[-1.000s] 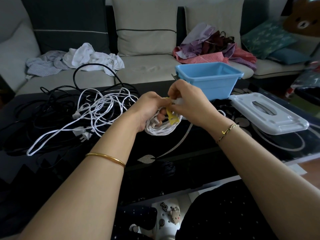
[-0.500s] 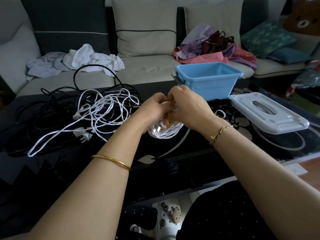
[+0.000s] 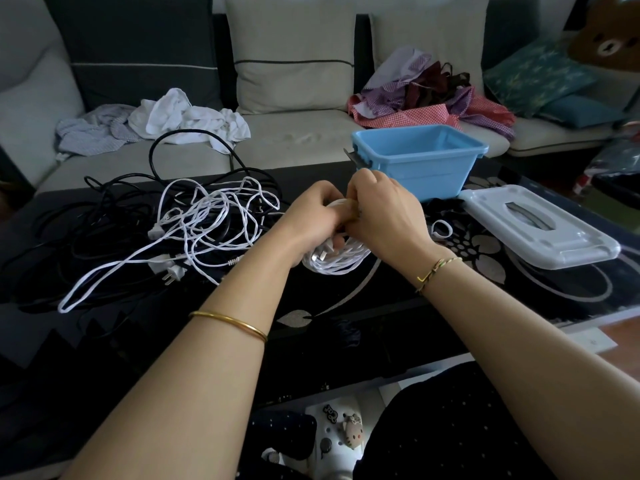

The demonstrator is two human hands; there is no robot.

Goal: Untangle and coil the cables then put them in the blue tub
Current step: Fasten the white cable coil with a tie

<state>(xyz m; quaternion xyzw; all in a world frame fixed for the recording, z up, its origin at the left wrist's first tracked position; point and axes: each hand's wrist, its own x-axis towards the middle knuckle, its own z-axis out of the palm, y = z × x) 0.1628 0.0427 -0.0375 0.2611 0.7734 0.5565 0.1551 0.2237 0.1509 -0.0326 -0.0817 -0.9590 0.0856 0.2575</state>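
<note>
A coiled white cable (image 3: pixel 334 263) hangs just above the black table, held between both hands. My left hand (image 3: pixel 311 220) grips the coil from the left, and my right hand (image 3: pixel 384 213) curls its fingers over the coil's top. A yellowish tie peeks between the fingers. To the left lies a tangle of white cables (image 3: pixel 204 223) with plugs, on top of black cables (image 3: pixel 86 237). The blue tub (image 3: pixel 419 161) stands open just behind my hands.
The tub's white lid (image 3: pixel 540 226) lies on the black glass table (image 3: pixel 381 306) at the right. A small white cable loop (image 3: pixel 441 230) lies by my right wrist. A sofa with piles of clothes (image 3: pixel 166 123) runs behind the table.
My hands have closed together over the top of the coil. The yellow tie that hung in plain view a second ago is now mostly hidden under my fingers.
</note>
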